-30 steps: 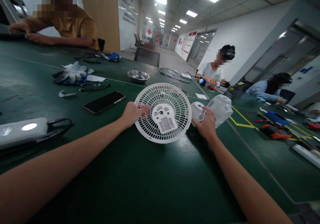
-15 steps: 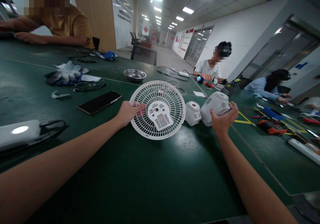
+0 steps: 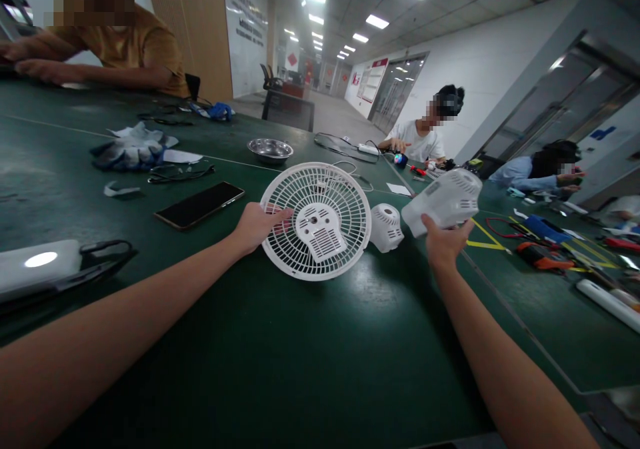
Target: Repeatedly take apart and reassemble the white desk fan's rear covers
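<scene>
- Lying at the left edge of the frame, a white device (image 3: pixel 40 262) shows a bright oval on its upper face; a dark cable loops from its right end.
- Upper left: a person in a brown shirt (image 3: pixel 150 49) sits at the far side of the green table (image 3: pixel 310 355), forearms on its edge.
- Left of centre: crumpled grey-and-blue gloves (image 3: pixel 133 150) lie above a dark phone (image 3: pixel 200 205).
- Centre left: the left hand (image 3: pixel 254 227) grips the rim of the round grille, thumb across the front, fingers behind the bars.
- Upper centre: a shiny metal bowl (image 3: pixel 270 149) stands beyond the grille.
- Centre: the white round grille (image 3: pixel 320 239) is tilted, its vented hub plate facing the viewer.
- Right of centre: a small vented white part (image 3: pixel 387 229) stands just beside the grille's right rim.
- Centre right: the right hand (image 3: pixel 444 241) holds a larger white housing (image 3: pixel 443 199) between thumb and fingers, its left end lower.
- Right: an orange-and-black tool (image 3: pixel 543 255) lies near yellow tape lines (image 3: pixel 487 243).
</scene>
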`<state>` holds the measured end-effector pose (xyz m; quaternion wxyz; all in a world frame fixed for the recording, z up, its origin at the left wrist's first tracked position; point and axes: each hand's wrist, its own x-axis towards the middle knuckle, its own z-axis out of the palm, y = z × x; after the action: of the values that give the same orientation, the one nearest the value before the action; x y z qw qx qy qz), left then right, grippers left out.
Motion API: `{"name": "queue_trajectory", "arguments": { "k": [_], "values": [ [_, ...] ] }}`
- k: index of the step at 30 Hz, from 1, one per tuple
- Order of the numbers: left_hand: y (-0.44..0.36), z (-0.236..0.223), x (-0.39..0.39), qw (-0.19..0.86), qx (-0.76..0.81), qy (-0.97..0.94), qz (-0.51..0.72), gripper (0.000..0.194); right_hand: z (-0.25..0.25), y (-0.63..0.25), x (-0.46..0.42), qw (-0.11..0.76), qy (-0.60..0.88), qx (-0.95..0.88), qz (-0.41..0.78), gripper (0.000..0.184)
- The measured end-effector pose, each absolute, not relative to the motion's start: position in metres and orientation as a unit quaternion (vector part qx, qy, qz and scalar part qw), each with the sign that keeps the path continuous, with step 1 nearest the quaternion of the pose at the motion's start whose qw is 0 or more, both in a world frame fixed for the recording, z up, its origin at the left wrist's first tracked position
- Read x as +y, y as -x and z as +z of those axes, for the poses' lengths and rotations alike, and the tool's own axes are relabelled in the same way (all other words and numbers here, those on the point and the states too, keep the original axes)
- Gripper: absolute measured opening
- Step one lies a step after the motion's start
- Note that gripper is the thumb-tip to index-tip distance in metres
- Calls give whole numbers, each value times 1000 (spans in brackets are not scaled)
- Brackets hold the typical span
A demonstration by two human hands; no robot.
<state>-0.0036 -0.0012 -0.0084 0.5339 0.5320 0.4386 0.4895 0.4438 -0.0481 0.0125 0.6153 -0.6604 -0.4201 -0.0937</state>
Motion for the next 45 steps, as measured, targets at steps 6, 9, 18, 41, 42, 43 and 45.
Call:
{"name": "queue_trajectory", "arguments": {
  "k": [6, 9, 18, 41, 42, 43, 45],
  "values": [
    [3, -6, -2, 528, 451, -530, 486, 23, 44, -398, -56, 670, 587, -443, -99, 81],
    [2, -6, -3, 520, 448, -535, 492, 20, 36, -377, -58, 610, 629, -476, -71, 79],
    [3, -4, -4, 527, 439, -541, 486, 19, 21, -383, -57, 553, 686, -471, -49, 84],
    [0, 6, -10, 540, 455, -515, 486, 12, 23, -458, -57, 626, 624, -462, -73, 84],
    [-1, 6, -10, 542, 455, -513, 486, 12, 24, -457, -57, 625, 624, -464, -72, 83],
    [-1, 6, -10, 544, 455, -511, 486, 12, 24, -456, -58, 625, 623, -465, -74, 83],
    [-1, 5, -9, 546, 450, -508, 492, 13, 25, -455, -58, 628, 617, -467, -84, 81]
  ]
}}
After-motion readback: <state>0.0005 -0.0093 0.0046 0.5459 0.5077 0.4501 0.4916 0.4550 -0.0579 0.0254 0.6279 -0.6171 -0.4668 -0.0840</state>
